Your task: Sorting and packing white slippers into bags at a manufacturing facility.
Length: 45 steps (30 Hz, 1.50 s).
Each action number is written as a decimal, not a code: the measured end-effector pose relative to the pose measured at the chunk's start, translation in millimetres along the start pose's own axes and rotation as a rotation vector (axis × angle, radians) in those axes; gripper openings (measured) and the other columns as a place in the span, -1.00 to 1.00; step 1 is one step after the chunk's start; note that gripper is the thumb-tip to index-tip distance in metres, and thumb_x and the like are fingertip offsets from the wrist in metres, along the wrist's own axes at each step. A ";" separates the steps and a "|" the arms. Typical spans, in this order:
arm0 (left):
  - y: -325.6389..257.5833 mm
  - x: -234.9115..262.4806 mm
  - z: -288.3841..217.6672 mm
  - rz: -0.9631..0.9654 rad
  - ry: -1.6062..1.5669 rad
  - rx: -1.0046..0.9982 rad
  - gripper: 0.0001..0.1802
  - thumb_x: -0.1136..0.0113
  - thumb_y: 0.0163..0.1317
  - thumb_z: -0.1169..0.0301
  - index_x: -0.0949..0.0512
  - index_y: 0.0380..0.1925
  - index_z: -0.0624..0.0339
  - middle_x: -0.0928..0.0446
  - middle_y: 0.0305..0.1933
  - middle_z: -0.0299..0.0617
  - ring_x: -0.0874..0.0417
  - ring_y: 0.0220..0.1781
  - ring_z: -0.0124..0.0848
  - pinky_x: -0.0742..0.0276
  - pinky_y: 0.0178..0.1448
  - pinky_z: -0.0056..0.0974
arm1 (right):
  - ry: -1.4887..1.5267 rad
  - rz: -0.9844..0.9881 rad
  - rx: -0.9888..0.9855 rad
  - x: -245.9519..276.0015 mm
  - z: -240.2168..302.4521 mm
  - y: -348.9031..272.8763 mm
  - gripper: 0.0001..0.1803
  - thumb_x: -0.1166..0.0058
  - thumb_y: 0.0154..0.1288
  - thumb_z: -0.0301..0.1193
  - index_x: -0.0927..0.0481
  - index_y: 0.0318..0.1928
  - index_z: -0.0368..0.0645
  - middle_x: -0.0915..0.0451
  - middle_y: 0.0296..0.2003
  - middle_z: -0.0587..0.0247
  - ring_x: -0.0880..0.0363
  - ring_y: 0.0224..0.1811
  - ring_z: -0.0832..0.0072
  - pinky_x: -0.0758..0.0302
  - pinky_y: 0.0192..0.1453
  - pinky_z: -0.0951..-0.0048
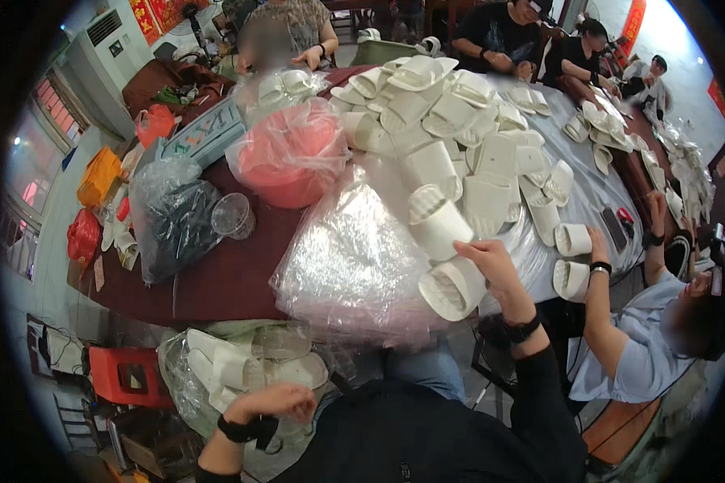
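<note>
Head view, looking down over a dark red round table (217,282) heaped with white moulded foam slippers (459,121).

Right hand (491,266): raised at the near edge of the table, fingers curled around a single white foam slipper with a ridged, grooved sole (453,288). The slipper is tilted, its sole turned toward the camera, so the raised tread pattern and the thick rounded rim show plainly. It sits just below a second white slipper with a broad strap (437,221), and beside a crinkled clear plastic bag (350,258) that spreads across the table edge. A black wristband circles the right wrist.

Left hand (278,400): held low, off the table and well apart from the right, fingers loosely bent into a half fist. Whether it grips anything cannot be told. It hangs over a clear plastic sack filled with white slippers (234,370) standing on the floor.

Surroundings: a pink plastic basin wrapped in clear film (290,157) stands on the table behind the clear bag; left of it lie a dark grey plastic bag (173,221) and a clear plastic cup (234,216). A red plastic stool (125,376) stands on the floor at left. A person in a pale blue shirt (636,338) sits at right, holding two slippers.
</note>
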<state>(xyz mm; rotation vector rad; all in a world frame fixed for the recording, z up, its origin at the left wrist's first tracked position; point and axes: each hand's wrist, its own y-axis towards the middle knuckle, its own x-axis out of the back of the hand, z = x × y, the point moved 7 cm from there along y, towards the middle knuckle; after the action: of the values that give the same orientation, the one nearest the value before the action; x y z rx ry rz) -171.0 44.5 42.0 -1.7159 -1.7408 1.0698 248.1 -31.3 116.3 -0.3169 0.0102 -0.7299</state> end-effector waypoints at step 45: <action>87.2 87.8 -116.9 -0.944 1.340 -0.570 -0.36 -0.19 0.04 -0.02 -0.41 0.11 0.04 -0.28 0.25 0.00 -0.28 0.25 -0.04 -0.21 0.24 0.05 | 0.620 0.393 -0.231 -103.3 -62.2 -52.1 -0.67 0.04 0.32 -0.35 -0.48 0.00 -0.29 -0.57 -0.14 0.25 -0.55 -0.18 0.57 -0.47 -0.10 0.53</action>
<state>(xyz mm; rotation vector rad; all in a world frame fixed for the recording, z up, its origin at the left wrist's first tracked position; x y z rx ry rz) -35.6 146.2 25.2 -1.0246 -1.5012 -0.8890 129.5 -17.4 61.7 -0.2866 0.7294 -0.4112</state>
